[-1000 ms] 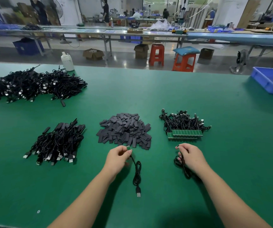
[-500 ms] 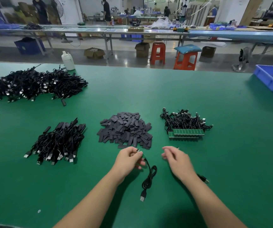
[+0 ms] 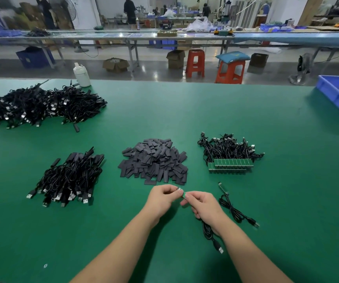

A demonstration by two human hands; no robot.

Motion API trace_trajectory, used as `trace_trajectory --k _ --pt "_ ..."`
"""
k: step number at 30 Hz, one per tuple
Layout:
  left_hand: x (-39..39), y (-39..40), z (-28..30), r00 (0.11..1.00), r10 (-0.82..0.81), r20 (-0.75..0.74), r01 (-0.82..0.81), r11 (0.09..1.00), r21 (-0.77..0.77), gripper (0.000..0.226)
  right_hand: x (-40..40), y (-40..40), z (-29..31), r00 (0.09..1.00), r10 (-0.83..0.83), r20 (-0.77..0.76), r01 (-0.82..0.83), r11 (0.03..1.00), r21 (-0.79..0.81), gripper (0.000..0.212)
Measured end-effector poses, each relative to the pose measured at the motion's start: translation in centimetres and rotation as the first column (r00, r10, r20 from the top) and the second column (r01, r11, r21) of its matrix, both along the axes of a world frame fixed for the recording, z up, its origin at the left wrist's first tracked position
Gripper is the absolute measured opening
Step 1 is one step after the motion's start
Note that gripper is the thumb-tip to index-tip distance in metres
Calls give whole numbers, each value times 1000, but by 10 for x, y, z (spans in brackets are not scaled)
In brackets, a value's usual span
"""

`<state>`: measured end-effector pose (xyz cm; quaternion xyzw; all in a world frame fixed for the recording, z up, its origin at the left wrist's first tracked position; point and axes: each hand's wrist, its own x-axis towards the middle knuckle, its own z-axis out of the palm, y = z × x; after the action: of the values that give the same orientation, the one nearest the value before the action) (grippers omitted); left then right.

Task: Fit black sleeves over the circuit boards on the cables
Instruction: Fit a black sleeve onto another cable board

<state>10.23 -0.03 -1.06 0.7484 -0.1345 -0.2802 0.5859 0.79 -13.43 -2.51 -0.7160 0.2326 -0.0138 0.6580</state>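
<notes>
— Where was the board when we looked down at the green bench [image 3: 246, 119]?

— Between our hands. Our left hand [image 3: 161, 198] and right hand [image 3: 202, 205] both pinched the small green circuit board [image 3: 183, 194], fingers curled round it; its cable [image 3: 210, 233] trailed under our right wrist.

— And the sleeves?

— The pile of black sleeves [image 3: 154, 162] lay just beyond our knuckles, between the sleeved cables [image 3: 70, 178] on the left and the bare boards [image 3: 231, 165] on the right. A loose cable [image 3: 234, 209] lay beside our right hand.
</notes>
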Motion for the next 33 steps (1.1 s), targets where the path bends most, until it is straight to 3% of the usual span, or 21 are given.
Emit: trace_trajectory --k 3,5,7,9,12,15,18,22,25,33 --pt "6 3 -7 998 -31 59 28 998 50 6 -4 -3 -6 1000 -16 5 16 999 -35 16" --pt "19 10 -11 964 -23 264 -23 985 169 8 -5 -3 -9 1000 -25 6 25 1000 -18 15" --pt "34 23 -16 814 -45 578 -176 931 320 13 -8 -4 -10 1000 -8 1 8 1000 -15 15" --pt "44 38 -23 653 -139 744 -268 877 400 19 -9 -5 -10 1000 14 -5 -14 1000 -23 16" --pt "53 55 -36 510 -335 792 -279 807 521 26 -8 -5 -11 1000 31 0 -31 999 -5 17" --pt "54 65 -40 462 -394 795 -263 795 547 23 -8 -5 -11 999 41 -11 -41 999 9 19" --pt "53 67 -36 505 -354 787 -234 822 519 15 -9 -5 -10 998 55 -23 -55 998 6 19" --pt "58 64 -28 718 -259 646 -167 837 521 10 -8 -4 -9 998 63 -19 -62 998 28 20" --pt "64 61 -23 817 -223 532 -124 833 539 17 -8 -4 -9 997 78 -26 -77 996 35 22" --pt "51 52 -8 833 -286 474 7 862 507 13 -6 -4 -8 990 118 -75 -116 993 31 24"
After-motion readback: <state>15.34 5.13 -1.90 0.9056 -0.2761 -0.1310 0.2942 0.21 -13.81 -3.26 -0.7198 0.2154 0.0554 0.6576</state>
